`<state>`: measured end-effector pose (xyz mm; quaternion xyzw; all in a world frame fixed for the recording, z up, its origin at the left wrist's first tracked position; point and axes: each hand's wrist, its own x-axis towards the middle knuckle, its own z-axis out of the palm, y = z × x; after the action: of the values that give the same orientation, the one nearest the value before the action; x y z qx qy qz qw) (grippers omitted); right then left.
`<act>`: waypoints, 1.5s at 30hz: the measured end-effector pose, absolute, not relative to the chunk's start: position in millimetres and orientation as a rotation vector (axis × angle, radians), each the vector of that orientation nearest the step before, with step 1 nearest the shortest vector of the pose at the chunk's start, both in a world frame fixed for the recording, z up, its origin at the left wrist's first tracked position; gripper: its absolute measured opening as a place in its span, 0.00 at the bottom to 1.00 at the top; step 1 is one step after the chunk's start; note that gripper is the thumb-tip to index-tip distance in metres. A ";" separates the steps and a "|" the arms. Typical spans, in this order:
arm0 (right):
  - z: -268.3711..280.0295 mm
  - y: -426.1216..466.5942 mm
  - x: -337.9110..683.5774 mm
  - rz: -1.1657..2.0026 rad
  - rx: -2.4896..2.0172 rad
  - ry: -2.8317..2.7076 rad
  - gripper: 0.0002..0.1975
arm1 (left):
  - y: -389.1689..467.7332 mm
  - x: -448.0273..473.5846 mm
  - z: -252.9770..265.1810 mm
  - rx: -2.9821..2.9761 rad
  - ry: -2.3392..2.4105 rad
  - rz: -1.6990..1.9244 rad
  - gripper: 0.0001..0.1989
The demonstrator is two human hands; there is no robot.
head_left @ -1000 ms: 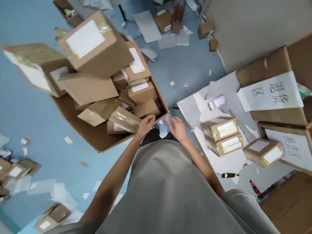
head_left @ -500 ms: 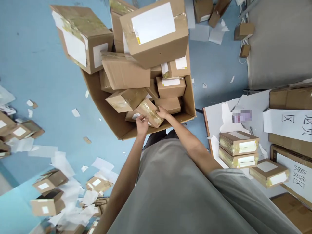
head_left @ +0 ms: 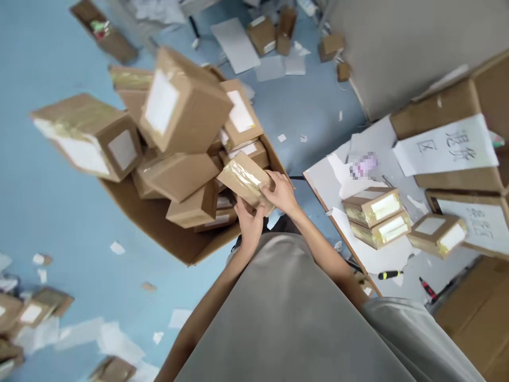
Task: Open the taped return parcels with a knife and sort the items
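Between my two hands is a small taped cardboard box (head_left: 244, 178), tilted, with shiny clear tape along its upper face. My left hand (head_left: 249, 223) grips its lower edge, thumb and fingers closed on it. On the right end, my right hand (head_left: 281, 190) is wrapped round the corner. The held box is above the near right side of a large open carton (head_left: 159, 233). That carton is heaped with brown boxes, among them a big one (head_left: 191, 106) with a white label and a plain one (head_left: 178, 175).
To the right stands a white table (head_left: 342, 185) with stacked taped boxes (head_left: 374, 217), a single box (head_left: 437, 233), a yellow-black tool (head_left: 390, 275) and a red tool (head_left: 427, 289). Beyond are large cartons with paper signs (head_left: 449, 143). Paper scraps (head_left: 117, 248) and boxes litter the blue floor.
The small box has been lifted from the large carton and brought up towards me, both hands now on it. My view has turned right, towards the table.
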<state>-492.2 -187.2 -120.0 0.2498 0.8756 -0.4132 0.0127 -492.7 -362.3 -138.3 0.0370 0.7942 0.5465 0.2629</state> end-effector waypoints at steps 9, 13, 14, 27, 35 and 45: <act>-53.6 -142.6 -326.4 -1.596 1.874 2.757 0.32 | -222.9 -473.7 -78.1 0.875 1.897 1.445 0.38; -32.4 -142.9 -249.4 -1.375 2.342 2.644 0.34 | -171.8 -423.8 -48.5 1.154 1.693 1.333 0.35; -24.4 -144.0 -229.4 -1.297 2.436 2.633 0.34 | -162.6 -406.9 -39.8 1.190 1.631 1.309 0.35; -25.4 -79.6 38.5 -0.633 2.957 2.346 0.31 | -41.7 -151.2 -63.3 1.308 1.167 0.929 0.34; -131.3 -58.4 93.3 -1.245 2.856 2.078 0.32 | -5.4 -107.0 -125.2 1.295 1.371 0.542 0.32; -178.1 -63.5 77.6 -1.793 2.663 1.714 0.34 | 7.0 -309.2 -158.3 1.072 1.986 0.637 0.45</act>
<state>77.6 -63.5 -178.1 0.7092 0.4563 -0.4776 -0.2464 -309.2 7.0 -158.3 0.4214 0.7805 0.2505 0.3878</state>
